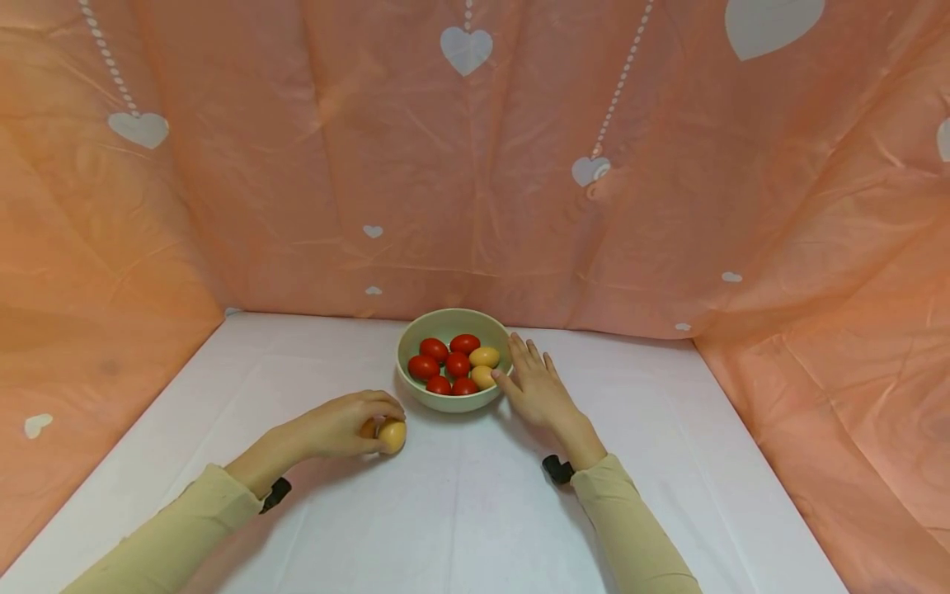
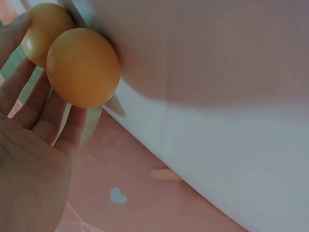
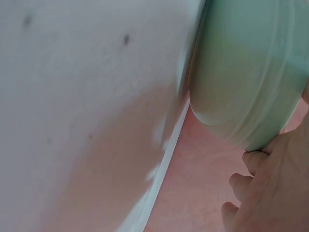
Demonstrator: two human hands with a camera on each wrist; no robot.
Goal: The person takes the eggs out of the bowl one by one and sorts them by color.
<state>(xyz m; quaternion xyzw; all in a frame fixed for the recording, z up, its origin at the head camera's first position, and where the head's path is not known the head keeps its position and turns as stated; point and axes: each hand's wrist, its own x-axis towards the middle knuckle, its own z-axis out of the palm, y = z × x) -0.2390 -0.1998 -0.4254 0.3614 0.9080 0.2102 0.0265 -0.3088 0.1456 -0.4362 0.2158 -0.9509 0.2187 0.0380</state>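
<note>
Two smooth yellow-tan eggs are in my left hand (image 1: 345,425), low over the white table. One egg (image 2: 83,67) shows whole in the left wrist view; behind it the second egg (image 2: 46,36) is partly covered, with the thumb against it. Just beyond that hand stands a pale green bowl (image 1: 449,404). It holds several glossy red egg-shaped pieces (image 1: 458,365) and two yellow eggs (image 1: 484,357). My right hand (image 1: 542,396) rests at the bowl's right side, its fingers extended along the outside and the thumb at the rim. In the right wrist view the bowl's contents are hidden.
A white cloth covers the table (image 1: 416,511). Orange-pink curtains (image 1: 334,165) with white hearts enclose it at the back and both sides. The bowl stands near the table's back edge. A small black device (image 1: 558,469) sits at the right wrist.
</note>
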